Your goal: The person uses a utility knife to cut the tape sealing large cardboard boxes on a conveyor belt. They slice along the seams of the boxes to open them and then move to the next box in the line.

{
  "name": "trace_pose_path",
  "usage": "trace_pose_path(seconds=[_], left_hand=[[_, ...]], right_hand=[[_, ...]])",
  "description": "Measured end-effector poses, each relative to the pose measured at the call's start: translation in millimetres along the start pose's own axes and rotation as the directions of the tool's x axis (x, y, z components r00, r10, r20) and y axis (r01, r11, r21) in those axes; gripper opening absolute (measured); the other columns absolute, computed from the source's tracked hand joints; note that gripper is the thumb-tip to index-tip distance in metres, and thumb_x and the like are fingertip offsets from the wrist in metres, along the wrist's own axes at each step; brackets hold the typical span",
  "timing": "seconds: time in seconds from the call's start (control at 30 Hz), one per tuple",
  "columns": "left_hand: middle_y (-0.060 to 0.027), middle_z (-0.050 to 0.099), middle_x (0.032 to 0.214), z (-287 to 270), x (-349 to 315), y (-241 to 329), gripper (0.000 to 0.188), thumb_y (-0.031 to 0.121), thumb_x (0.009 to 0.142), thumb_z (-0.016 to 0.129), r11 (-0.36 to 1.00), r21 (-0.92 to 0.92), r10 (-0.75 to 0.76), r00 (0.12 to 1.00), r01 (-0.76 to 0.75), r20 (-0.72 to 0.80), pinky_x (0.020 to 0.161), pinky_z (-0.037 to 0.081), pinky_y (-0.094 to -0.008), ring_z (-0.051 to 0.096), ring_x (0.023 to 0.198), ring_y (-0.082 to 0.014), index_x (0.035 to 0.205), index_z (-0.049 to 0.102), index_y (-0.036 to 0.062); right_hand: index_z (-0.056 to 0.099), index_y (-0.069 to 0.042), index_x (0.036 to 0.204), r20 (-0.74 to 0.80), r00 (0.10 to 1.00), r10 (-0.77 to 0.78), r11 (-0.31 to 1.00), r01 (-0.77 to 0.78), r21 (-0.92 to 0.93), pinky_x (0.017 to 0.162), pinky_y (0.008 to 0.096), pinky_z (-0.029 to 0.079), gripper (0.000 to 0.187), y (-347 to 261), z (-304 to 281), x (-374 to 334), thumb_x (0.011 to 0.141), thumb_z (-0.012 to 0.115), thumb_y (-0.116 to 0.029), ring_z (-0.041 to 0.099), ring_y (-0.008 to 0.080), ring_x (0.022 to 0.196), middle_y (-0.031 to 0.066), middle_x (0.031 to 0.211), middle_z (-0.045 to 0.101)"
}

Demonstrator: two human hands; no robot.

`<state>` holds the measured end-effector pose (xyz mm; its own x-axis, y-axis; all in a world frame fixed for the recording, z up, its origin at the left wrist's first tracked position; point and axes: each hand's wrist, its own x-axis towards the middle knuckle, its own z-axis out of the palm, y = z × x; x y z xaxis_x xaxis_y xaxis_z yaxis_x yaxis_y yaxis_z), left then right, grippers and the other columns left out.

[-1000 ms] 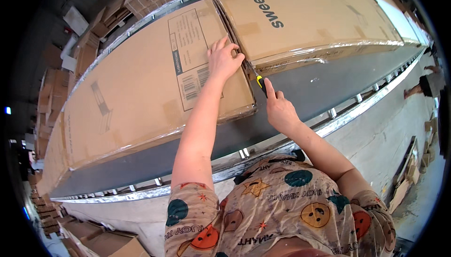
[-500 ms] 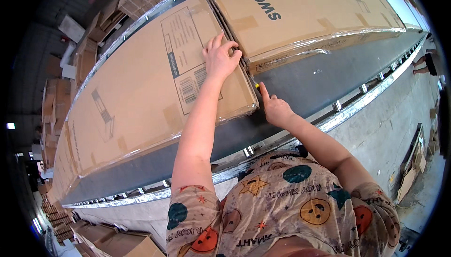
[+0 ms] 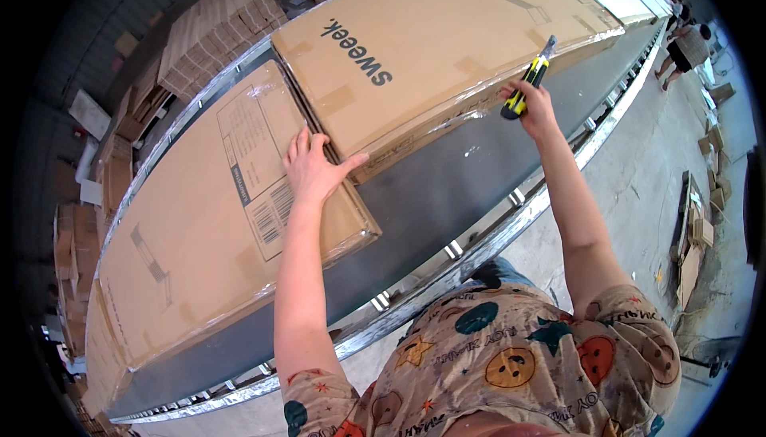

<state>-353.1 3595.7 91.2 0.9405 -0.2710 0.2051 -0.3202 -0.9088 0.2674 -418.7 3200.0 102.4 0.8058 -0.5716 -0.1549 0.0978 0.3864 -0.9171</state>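
Note:
My left hand (image 3: 313,170) rests with spread fingers on the end of a long flat cardboard carton (image 3: 191,221), its thumb reaching across the narrow gap to a second carton (image 3: 431,50). Clear tape wraps the cartons' edges, and printed panels show on top of both. Held up over the near edge of the second carton, my right hand (image 3: 533,106) grips a yellow and black utility knife (image 3: 528,86). The knife's tip points up and away from me, apart from the cardboard.
The cartons lie on a dark conveyor belt (image 3: 431,185) edged by a metal rail (image 3: 471,253) with rollers. Stacked boards (image 3: 211,38) stand behind it. At the far right a person (image 3: 688,46) stands on the concrete floor, near flattened cardboard (image 3: 692,253).
My right hand has lifted the knife out of the gap at the carton's end and swung it right and up. The view has shifted. My left hand stays at the carton's end, thumb spread wider.

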Motion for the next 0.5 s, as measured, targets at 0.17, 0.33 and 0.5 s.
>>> trace_pose_path(seconds=[0.17,0.33,0.5], left_hand=[[-0.0156,0.037,0.142,-2,-4,15,0.069,0.063,0.065,0.070,0.989,0.014,-0.145,0.989,0.145,0.023,0.108,0.022,-0.0467,0.030,0.132,-0.0315,0.109,0.060,0.0107],[-0.0192,0.051,0.123,45,-43,64,0.031,0.032,0.080,0.069,0.983,-0.033,-0.173,0.843,0.182,-0.510,0.096,0.036,-0.0488,0.044,0.116,-0.0400,0.097,0.064,0.0068],[-0.0075,0.060,0.098,83,-22,186,0.029,0.006,0.085,0.064,-0.257,-0.963,-0.706,0.665,0.084,0.246,0.078,0.050,-0.0264,0.058,0.087,-0.0136,0.112,0.056,-0.0036]], right_hand=[[0.042,0.006,0.103,-0.025,0.995,0.101,0.984,-0.096,0.150,0.062,0.0377,0.054,0.024,-8,-45,99,0.086,0.055,-0.004,0.060,0.0291,0.072,0.0170,0.090,0.052],[0.041,0.006,0.104,0.157,0.950,0.269,0.939,-0.295,0.175,0.074,0.0397,0.057,0.022,-20,-71,112,0.090,0.052,-0.007,0.062,0.0319,0.083,0.0199,0.091,0.056],[0.042,0.003,0.112,0.125,0.945,0.303,0.870,-0.328,0.367,0.090,0.0455,0.052,0.027,-16,-78,115,0.089,0.054,-0.007,0.058,0.0345,0.099,0.0207,0.099,0.053]])
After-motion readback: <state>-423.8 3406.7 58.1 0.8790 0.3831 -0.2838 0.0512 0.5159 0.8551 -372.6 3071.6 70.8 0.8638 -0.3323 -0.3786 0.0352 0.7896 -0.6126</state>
